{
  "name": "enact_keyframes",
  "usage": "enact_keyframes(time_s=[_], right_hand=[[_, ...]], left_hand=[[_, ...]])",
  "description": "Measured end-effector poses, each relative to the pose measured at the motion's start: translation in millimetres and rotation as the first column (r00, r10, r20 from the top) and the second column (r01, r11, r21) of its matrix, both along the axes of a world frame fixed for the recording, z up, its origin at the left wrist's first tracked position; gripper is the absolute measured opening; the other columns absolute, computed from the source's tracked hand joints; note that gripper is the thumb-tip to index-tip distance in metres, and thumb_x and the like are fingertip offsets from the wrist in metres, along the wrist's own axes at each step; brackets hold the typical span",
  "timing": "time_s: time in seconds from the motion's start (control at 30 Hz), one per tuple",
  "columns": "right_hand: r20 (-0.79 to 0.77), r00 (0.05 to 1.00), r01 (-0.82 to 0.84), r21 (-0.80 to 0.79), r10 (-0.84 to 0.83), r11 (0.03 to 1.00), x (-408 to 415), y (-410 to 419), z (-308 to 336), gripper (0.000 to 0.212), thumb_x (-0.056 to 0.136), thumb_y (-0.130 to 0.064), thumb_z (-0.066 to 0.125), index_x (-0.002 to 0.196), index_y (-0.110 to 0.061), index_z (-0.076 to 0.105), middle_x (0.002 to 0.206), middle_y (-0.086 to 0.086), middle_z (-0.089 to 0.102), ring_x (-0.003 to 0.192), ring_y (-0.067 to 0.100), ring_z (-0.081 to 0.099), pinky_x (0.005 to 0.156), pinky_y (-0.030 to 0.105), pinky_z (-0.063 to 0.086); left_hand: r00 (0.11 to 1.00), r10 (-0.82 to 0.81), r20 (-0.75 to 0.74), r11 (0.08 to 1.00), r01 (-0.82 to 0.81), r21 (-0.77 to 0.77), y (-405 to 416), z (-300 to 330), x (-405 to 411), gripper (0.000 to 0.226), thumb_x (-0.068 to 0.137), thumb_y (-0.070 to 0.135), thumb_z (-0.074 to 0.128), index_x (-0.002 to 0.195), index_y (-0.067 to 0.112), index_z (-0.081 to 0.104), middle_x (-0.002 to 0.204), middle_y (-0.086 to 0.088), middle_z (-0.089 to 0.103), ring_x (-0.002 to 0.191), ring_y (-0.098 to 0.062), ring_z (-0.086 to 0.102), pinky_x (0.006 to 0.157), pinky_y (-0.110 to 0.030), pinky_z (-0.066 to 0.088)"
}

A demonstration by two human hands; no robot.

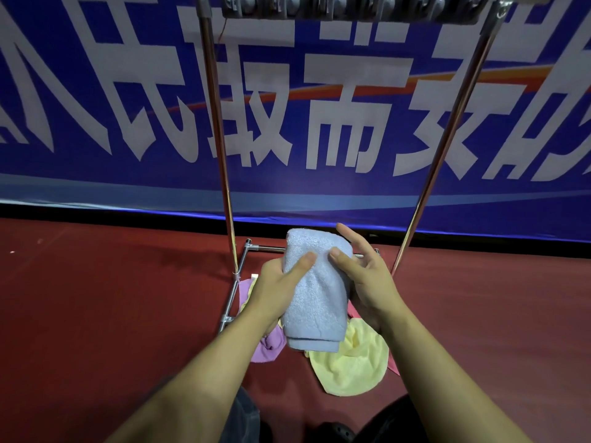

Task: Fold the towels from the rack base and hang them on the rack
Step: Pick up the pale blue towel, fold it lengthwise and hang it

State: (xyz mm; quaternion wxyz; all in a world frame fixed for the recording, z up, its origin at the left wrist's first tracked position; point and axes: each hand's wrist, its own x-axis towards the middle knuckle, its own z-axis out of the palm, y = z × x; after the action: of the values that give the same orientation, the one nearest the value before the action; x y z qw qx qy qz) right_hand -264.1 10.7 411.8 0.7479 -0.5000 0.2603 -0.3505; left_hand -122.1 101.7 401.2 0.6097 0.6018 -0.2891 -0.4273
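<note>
While the blue towel [315, 289] sits folded up into a thick bundle between both hands, I've got it held out in front of me, low down over the rack base [238, 282]. My left hand [275, 289] has its grip wrapped round the towel's left side, thumb laid across the front. My right hand [364, 279] is on the other side with the thumb pressing the cloth near the top, fingers mostly straight and spread behind it, so that grip is pretty loose, more of a flat support than a clamp. The folded edge of the towel hangs at the bottom.

Right under it, on the red floor [96, 298], there's a yellow towel [351, 366] lying crumpled, a purple towel [268, 346] bunched up to the left by the base rail, and a bit of pink cloth [391, 364] peeking out on the right, mostly hidden by my forearm.

The rack's two chrome poles go up either side, left pole [217, 123] and right pole [447, 139], leaning apart toward the top, where a row of grey clips [351, 4] runs across. Behind everything is a big blue banner [319, 193] with white characters.
</note>
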Motion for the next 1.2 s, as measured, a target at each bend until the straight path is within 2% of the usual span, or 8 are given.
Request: enact_keyframes(time_s=[0.13, 0.2, 0.27, 0.5, 0.7, 0.83, 0.97, 1.2], right_hand=[[-0.097, 0.987, 0.123, -0.036, -0.126, 0.992, -2.0, -7.4, -3.8, 0.064, 0.081, -0.035, 0.082, 0.14, -0.025, 0.059, 0.103, -0.008, 0.076, 0.106, 0.019, 0.072, 0.086, 0.037, 0.054], [-0.129, 0.99, 0.053, 0.001, -0.052, 0.999, -2.9, -5.7, -3.8, 0.067, 0.08, -0.044, 0.078, 0.141, -0.021, 0.06, 0.104, -0.011, 0.076, 0.102, 0.011, 0.073, 0.082, 0.03, 0.055], [-0.149, 0.986, -0.078, 0.028, 0.082, 0.997, -3.7, -1.6, -3.4, 0.057, 0.089, -0.048, 0.069, 0.135, -0.014, 0.065, 0.113, -0.002, 0.077, 0.107, 0.016, 0.073, 0.092, 0.036, 0.056], [-0.099, 0.995, -0.032, -0.039, 0.028, 0.999, -4.4, 5.2, 1.0, 0.03, 0.097, -0.021, 0.066, 0.122, -0.004, 0.07, 0.117, 0.017, 0.075, 0.11, 0.036, 0.073, 0.092, 0.042, 0.06], [-0.125, 0.991, -0.042, -0.036, 0.037, 0.998, -0.6, 6.2, -4.3, 0.031, 0.097, -0.018, 0.068, 0.124, -0.003, 0.068, 0.119, 0.018, 0.075, 0.113, 0.038, 0.071, 0.097, 0.045, 0.059], [-0.186, 0.954, -0.241, -0.011, 0.235, 0.97, 2.3, 9.7, -9.4, 0.045, 0.092, -0.016, 0.075, 0.134, -0.01, 0.06, 0.126, 0.014, 0.072, 0.118, 0.035, 0.069, 0.1, 0.048, 0.056], [-0.352, 0.857, -0.409, -0.022, 0.376, 0.912, 1.2, 12.6, -13.4, 0.046, 0.086, -0.004, 0.079, 0.13, -0.007, 0.064, 0.123, 0.011, 0.075, 0.115, 0.03, 0.071, 0.101, 0.044, 0.057], [-0.374, 0.872, -0.363, -0.058, 0.317, 0.93, 3.9, 7.0, -21.4, 0.05, 0.082, -0.01, 0.086, 0.128, -0.01, 0.066, 0.121, 0.009, 0.076, 0.113, 0.029, 0.072, 0.102, 0.049, 0.056]], left_hand=[[0.996, 0.078, -0.052, 0.996, -0.08, -0.037, -0.6, 0.1, 6.1, 0.033, 0.091, 0.038, 0.073, 0.106, 0.008, 0.073, 0.104, -0.012, 0.079, 0.1, -0.03, 0.075, 0.097, -0.057, 0.055], [0.996, 0.048, -0.072, 0.998, -0.051, -0.038, 0.6, 1.5, 5.4, 0.03, 0.093, 0.035, 0.071, 0.109, 0.009, 0.072, 0.105, -0.011, 0.078, 0.101, -0.029, 0.075, 0.098, -0.055, 0.056], [0.997, -0.008, -0.078, 1.0, 0.006, -0.026, 2.0, 3.0, 2.5, 0.033, 0.094, 0.035, 0.069, 0.112, 0.008, 0.071, 0.106, -0.012, 0.078, 0.101, -0.029, 0.075, 0.098, -0.054, 0.056], [0.98, -0.129, -0.151, 0.991, 0.133, 0.02, 5.2, 1.8, 3.7, 0.055, 0.083, 0.049, 0.077, 0.115, 0.004, 0.072, 0.11, -0.016, 0.077, 0.104, -0.034, 0.074, 0.103, -0.054, 0.053], [0.996, -0.077, -0.042, 0.993, 0.08, 0.085, 2.0, -0.1, 1.7, 0.058, 0.081, 0.066, 0.07, 0.107, 0.014, 0.076, 0.102, -0.006, 0.08, 0.097, -0.025, 0.077, 0.1, -0.051, 0.055], [0.999, 0.033, 0.016, 0.996, -0.034, 0.084, -1.8, -0.5, 3.5, 0.066, 0.072, 0.077, 0.069, 0.101, 0.018, 0.076, 0.096, -0.005, 0.08, 0.091, -0.025, 0.078, 0.092, -0.053, 0.059], [0.986, 0.154, 0.065, 0.983, -0.16, 0.088, -2.3, 1.1, 11.1, 0.061, 0.08, 0.072, 0.066, 0.097, 0.014, 0.075, 0.09, -0.004, 0.08, 0.085, -0.022, 0.078, 0.089, -0.051, 0.06], [0.973, 0.229, -0.004, 0.97, -0.228, 0.082, -5.1, -1.4, 14.7, 0.052, 0.089, 0.061, 0.065, 0.097, 0.01, 0.075, 0.092, -0.007, 0.08, 0.087, -0.025, 0.077, 0.088, -0.049, 0.061]])
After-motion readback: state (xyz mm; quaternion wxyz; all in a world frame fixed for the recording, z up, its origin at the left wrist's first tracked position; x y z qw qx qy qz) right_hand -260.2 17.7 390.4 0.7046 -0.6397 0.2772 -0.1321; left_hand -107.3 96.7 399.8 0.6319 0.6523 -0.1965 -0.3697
